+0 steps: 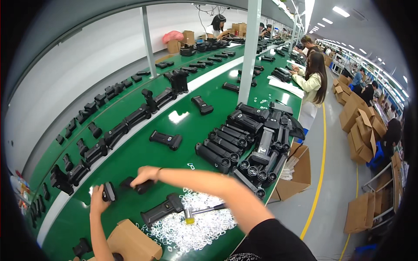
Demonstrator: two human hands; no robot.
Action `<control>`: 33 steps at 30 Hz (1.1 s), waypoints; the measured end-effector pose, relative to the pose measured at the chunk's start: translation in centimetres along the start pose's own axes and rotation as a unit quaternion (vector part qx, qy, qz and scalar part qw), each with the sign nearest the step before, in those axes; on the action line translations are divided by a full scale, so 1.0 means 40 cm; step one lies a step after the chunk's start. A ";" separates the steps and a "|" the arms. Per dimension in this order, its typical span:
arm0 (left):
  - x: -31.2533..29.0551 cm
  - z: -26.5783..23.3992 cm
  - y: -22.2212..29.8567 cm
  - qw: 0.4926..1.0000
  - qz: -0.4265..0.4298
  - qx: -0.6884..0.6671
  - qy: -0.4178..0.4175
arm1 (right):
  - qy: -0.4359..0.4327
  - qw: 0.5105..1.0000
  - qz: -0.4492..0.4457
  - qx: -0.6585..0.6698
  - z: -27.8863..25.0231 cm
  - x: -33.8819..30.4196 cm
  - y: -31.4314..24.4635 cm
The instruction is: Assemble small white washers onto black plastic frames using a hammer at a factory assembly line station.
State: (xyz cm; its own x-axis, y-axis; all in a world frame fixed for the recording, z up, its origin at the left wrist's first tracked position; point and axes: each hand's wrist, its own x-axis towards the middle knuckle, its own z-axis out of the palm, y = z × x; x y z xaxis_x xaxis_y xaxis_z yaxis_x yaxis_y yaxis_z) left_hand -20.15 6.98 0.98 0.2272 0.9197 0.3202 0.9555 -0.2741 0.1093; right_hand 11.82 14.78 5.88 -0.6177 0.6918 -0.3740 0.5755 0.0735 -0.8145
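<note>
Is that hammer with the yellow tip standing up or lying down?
Lying down: the hammer has its handle stretched out sideways over the pile of small white pieces.

A chunky black plastic piece with a paler grey band (109, 192) is held, tilted, in the left of the two hands (99, 198), over the green desk (114, 167). Just to its right, well apart from the band, a dark, elongated plastic piece (145, 187) sits in the right hand (146, 175), blurred and partly covered by fingers.
</note>
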 end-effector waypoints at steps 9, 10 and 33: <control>0.201 -0.037 0.413 0.981 0.141 -0.101 -0.081 | 0.153 0.975 0.067 0.147 -0.369 -0.633 0.321; 0.206 -0.037 0.449 0.979 0.154 -0.099 -0.092 | 0.236 0.968 0.087 0.006 -0.406 -0.679 0.335; 0.283 0.007 0.799 0.947 0.250 -0.124 -0.156 | 0.555 0.708 0.053 -0.433 -0.450 -0.802 0.440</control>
State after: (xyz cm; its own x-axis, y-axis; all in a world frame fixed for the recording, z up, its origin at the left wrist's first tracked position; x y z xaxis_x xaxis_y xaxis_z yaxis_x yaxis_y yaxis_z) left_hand 13.00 8.71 7.86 0.7218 0.6848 0.1006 0.6487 -0.7200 0.2465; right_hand 51.41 6.83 11.54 -0.0208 0.8297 0.5578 0.9969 0.0593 -0.0512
